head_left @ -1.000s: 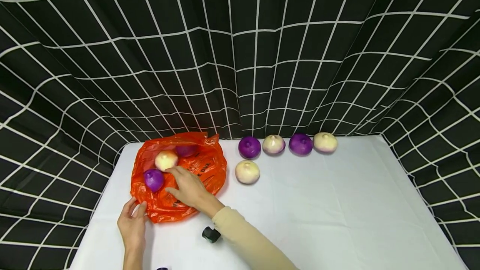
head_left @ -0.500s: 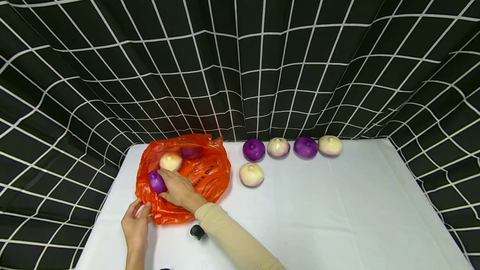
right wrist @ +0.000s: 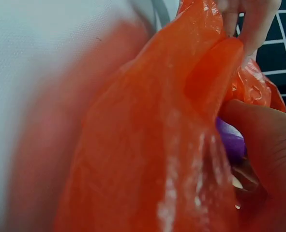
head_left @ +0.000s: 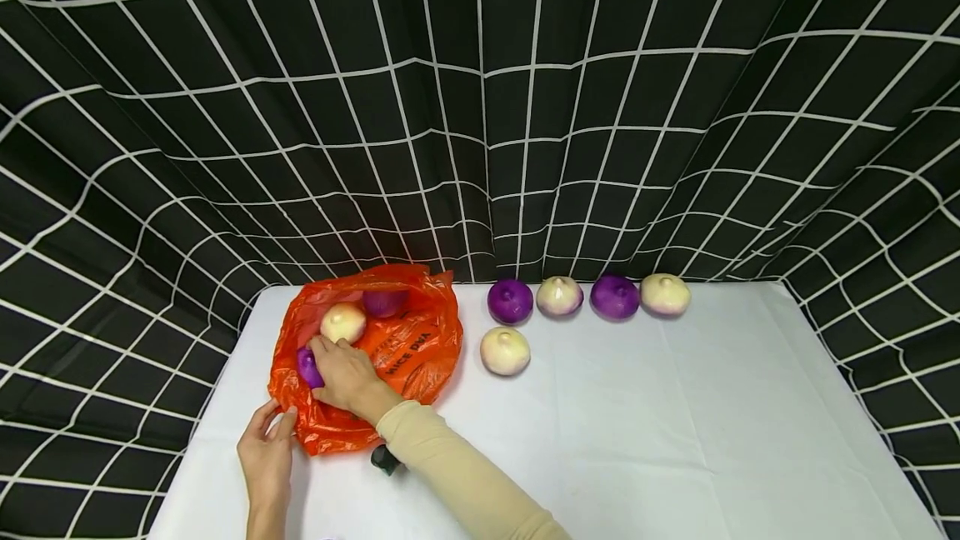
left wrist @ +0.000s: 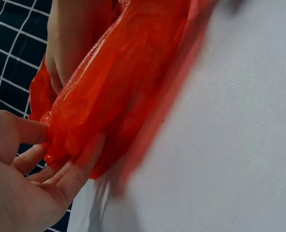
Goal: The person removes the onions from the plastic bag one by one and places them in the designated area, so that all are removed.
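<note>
Nearest, the left hand (head_left: 267, 452) pinches the edge of the red bag (head_left: 420, 357); holding it low should give the other hand room. Inside, the right hand (head_left: 347, 372) grips a purple onion (head_left: 308, 368), its fingertips hard to make out; a palm-round hold would suit something so smooth. A cream onion (head_left: 343, 323) crowds the fingers; a second purple onion (head_left: 384, 302) lies deeper. Right of the bag sits a pale onion (head_left: 505, 351); beyond, a row of four onions (head_left: 560, 297) fronts the gridded curtain (head_left: 510, 107).
</note>
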Demonstrator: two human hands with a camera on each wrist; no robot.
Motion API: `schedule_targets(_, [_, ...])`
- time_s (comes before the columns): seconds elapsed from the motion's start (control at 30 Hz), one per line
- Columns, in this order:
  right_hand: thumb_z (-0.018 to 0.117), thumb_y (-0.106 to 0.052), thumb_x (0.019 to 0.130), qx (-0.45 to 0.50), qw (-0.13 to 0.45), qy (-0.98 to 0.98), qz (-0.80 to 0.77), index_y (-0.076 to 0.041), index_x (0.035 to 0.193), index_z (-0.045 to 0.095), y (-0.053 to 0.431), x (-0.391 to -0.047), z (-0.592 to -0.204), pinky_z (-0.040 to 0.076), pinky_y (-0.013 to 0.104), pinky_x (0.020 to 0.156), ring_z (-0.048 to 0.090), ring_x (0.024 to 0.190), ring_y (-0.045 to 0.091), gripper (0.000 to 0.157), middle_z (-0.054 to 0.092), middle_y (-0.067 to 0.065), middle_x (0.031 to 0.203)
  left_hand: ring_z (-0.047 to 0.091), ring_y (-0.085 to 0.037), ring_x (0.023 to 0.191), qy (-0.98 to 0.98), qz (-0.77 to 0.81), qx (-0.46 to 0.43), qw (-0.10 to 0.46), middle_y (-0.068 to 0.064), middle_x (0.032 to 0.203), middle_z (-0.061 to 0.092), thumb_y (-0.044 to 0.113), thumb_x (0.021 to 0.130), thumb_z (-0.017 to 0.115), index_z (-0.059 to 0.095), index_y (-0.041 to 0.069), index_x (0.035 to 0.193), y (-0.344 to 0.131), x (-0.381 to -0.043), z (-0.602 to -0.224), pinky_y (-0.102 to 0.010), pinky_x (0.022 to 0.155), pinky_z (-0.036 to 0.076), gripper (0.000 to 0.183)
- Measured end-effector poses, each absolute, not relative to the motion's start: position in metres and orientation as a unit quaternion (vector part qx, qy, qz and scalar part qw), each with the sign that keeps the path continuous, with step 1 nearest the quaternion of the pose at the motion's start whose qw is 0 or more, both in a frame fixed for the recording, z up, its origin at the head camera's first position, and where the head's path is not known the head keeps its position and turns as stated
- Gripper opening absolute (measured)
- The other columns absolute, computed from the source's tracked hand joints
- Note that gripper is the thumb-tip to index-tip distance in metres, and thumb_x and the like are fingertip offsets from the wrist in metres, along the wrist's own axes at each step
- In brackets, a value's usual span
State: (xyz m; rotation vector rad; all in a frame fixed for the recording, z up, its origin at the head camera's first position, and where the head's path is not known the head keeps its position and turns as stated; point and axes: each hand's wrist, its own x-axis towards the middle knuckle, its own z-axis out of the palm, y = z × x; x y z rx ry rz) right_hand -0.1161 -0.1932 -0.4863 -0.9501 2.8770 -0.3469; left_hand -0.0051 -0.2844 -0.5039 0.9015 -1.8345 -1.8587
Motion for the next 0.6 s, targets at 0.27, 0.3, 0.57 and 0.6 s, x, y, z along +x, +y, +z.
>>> schedule_targets(0.27, [0.081,-0.045,0.078,-0.3,0.043,0.941,-0.154,-0.026,0.142,0.044,-0.193,-0.114,-0.494,0.05,0.023,0.092,0.05,0.122,0.007,0.077,0.048,-0.005,0.137,0.062,0.005,0.07,-0.648,-0.665,0.321,0.188,0.019,0.089,0.062,-0.001,0.093,0.06,0.06,0.002,0.118,-0.284,-0.005,-0.504,-0.012,0.052,0.048,0.025])
schedule_targets(0.3, [0.081,-0.045,0.078,-0.297,0.04,0.941,-0.158,-0.026,0.142,0.044,-0.192,-0.114,-0.494,0.05,0.023,0.093,0.051,0.121,0.007,0.077,0.048,-0.004,0.136,0.062,0.005,0.071,-0.649,-0.665,0.319,0.187,0.019,0.09,0.062,-0.001,0.094,0.06,0.059,0.002,0.119,-0.284,-0.005,-0.504,-0.012,0.053,0.048,0.025])
schedule_targets(0.57, [0.082,-0.048,0.075,-0.291,0.007,0.938,-0.187,-0.022,0.142,0.045,-0.179,-0.107,-0.485,0.051,0.023,0.09,0.053,0.118,0.012,0.081,0.045,0.0,0.131,0.063,0.006,0.073,-0.659,-0.658,0.311,0.189,0.019,0.091,0.061,-0.001,0.095,0.059,0.057,-0.001,0.12,-0.287,-0.004,-0.504,-0.013,0.052,0.049,0.026])
schedule_targets(0.6, [0.082,-0.049,0.075,-0.288,0.006,0.938,-0.191,-0.021,0.142,0.045,-0.177,-0.106,-0.484,0.052,0.024,0.09,0.054,0.116,0.012,0.082,0.045,0.001,0.13,0.063,0.006,0.073,-0.66,-0.657,0.311,0.189,0.019,0.091,0.061,-0.001,0.094,0.059,0.057,-0.003,0.121,-0.288,-0.003,-0.504,-0.013,0.052,0.049,0.027])
